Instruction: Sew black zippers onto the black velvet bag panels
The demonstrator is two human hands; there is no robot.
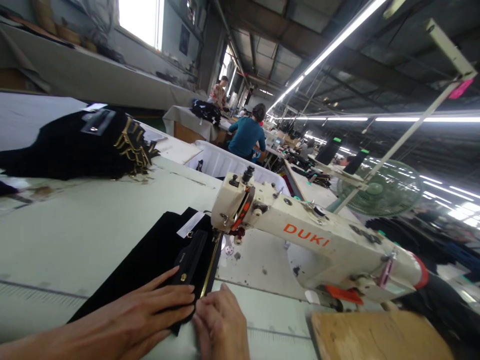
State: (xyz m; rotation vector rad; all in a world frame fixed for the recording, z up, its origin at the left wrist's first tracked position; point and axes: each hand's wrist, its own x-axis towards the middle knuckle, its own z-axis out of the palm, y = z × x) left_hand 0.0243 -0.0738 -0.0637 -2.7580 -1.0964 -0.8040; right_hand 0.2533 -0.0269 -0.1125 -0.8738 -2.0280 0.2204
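Note:
A black fabric piece (pixel 138 265) lies flat on the pale table, its right edge running under the presser foot of a white sewing machine (pixel 270 220) marked DUKI. Along that edge runs a gold-toothed zipper (pixel 209 274). A white label (pixel 190 224) and a narrow black strip with small gold hardware (pixel 184 267) are on the fabric. My left hand (pixel 150 310) rests flat across the fabric and strip, fingers stretched out. At the near end of the zipper, my right hand (pixel 221 322) pinches the fabric's edge between curled fingers and thumb.
A pile of black pieces with gold zippers (pixel 93 145) sits at the left. Behind the machine is a white plastic bin (pixel 213 157). A wooden board (pixel 375 335) lies at front right, a green fan (pixel 378 187) stands beyond, and a person in teal (pixel 247 136) sits farther back.

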